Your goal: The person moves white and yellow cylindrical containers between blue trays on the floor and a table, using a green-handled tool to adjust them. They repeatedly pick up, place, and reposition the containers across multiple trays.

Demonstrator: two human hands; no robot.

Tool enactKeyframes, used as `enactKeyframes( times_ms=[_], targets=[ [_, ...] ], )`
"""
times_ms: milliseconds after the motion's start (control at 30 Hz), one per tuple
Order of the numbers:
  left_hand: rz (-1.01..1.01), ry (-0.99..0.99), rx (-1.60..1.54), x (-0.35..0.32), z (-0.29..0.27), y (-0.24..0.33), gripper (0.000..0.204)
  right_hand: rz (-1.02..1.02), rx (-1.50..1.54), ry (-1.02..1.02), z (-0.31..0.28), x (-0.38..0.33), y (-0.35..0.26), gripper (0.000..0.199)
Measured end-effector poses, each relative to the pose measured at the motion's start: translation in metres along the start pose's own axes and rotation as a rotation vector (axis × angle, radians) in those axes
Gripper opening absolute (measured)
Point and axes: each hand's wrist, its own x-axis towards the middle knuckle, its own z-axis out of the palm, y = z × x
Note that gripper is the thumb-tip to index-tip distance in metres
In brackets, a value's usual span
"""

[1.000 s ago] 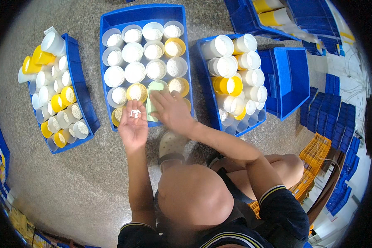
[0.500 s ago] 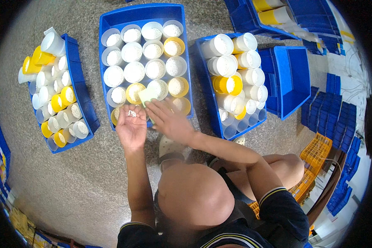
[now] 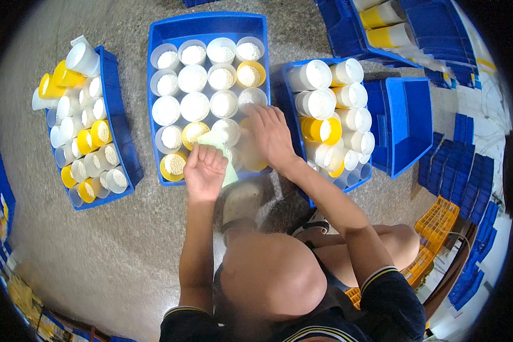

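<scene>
Palm up at the near edge of the middle blue crate point(image 3: 208, 17), my left hand point(image 3: 206, 174) has its fingers curled closed. The small white pellets seen in that palm half a second ago are hidden by the fingers. A pale green sheet point(image 3: 229, 175) sticks out behind and beside this hand, over the near cups. My right hand point(image 3: 271, 134) is stretched out over the crate's right edge, fingers extended, slightly blurred. It hides part of the right-hand cups. White cups point(image 3: 195, 106) and yellow cups point(image 3: 195, 134) stand in rows, filled with white pellets.
A blue crate of tilted cups point(image 3: 115, 114) lies to the left. To the right is another crate with stacked cups point(image 3: 320, 104), and beside it an empty blue crate point(image 3: 409, 122). Blue bins point(image 3: 464, 176) and orange baskets point(image 3: 436, 219) line the far right.
My left hand's fingers have curled over the pellets. My right hand has moved right and away from me, off the green sheet, to the crate's right side. The view has shifted slightly.
</scene>
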Motion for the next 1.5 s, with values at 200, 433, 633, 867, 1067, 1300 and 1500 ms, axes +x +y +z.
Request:
enactKeyframes(
  times_ms=[200,433,633,867,1067,1300,1500],
  targets=[
    [-0.012,-0.053,-0.052,0.006,-0.006,-0.001,0.043,0.054,-0.134,-0.05,0.019,0.008,0.0,0.049],
    [0.025,0.007,0.036,0.005,-0.002,-0.002,0.044,0.087,-0.159,-0.06,0.022,0.008,-0.001,0.045],
    [0.039,0.049,0.061,0.005,-0.001,-0.002,0.043,0.084,-0.14,-0.092,0.019,0.007,-0.001,0.05],
    [0.039,0.038,0.073,0.006,-0.003,-0.002,0.043,0.04,-0.064,-0.054,0.007,0.004,0.001,0.047],
    [0.038,0.028,0.098,0.007,-0.004,-0.002,0.044,0.021,-0.066,-0.104,0.006,0.003,0.006,0.048],
    [0.036,0.022,0.077,0.007,-0.005,-0.002,0.045,0.035,-0.039,-0.056,-0.002,0.008,0.002,0.044],
    [0.041,0.002,0.089,0.006,-0.008,-0.003,0.045,0.022,0.151,0.138,-0.019,0.05,0.03,0.02]
  ],
)
